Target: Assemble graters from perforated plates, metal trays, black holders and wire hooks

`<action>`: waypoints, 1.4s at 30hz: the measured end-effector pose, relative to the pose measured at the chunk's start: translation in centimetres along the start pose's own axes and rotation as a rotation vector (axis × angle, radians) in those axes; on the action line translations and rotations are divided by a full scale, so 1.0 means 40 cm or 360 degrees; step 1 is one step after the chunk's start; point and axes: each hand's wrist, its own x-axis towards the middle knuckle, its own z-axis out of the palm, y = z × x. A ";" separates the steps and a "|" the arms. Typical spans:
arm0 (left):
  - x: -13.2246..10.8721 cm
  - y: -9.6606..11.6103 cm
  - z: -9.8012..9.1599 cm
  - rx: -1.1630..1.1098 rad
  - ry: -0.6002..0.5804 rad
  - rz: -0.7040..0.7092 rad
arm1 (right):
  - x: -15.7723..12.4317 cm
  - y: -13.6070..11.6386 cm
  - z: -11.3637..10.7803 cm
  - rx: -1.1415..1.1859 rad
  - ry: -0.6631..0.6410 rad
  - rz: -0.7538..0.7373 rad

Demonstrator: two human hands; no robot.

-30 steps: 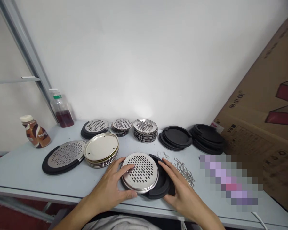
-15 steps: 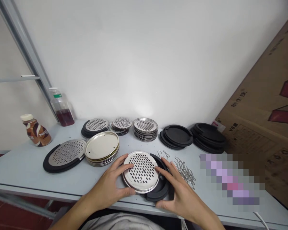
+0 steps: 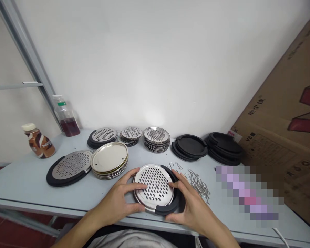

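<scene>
Shifted into the black holder (image 3: 170, 208), the perforated steel disc (image 3: 153, 184) sits gripped by left hand (image 3: 116, 196) and right hand (image 3: 191, 203) (both clenched).

The perforated steel disc (image 3: 153, 184) shines silver, its slots dark in neat staggered rows, and a matte black curved frame (image 3: 167, 208) hugs its edge. On the pale blue-grey table (image 3: 23, 186), the plain silver discs (image 3: 109, 157) show gold-toned rims, and the two stacks of black frames (image 3: 191, 145) look solid black. The bottle (image 3: 38, 142) swirls brown and white under a cream cap, the clear jar (image 3: 70, 127) holds dark red liquid beneath a green band, and the tan cardboard carton (image 3: 274, 137) bears red blocks.
</scene>
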 end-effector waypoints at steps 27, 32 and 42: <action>0.009 -0.027 0.000 0.0002 0.0173 -0.0051 | 0.000 0.030 0.005 0.0177 0.0063 0.0236; 0.013 -0.021 0.009 0.0043 0.0174 -0.0047 | 0.003 0.022 0.006 0.0185 0.0047 0.0250; 0.014 -0.024 0.008 0.0073 0.0120 -0.0014 | 0.006 0.019 0.002 0.0120 0.0103 0.0007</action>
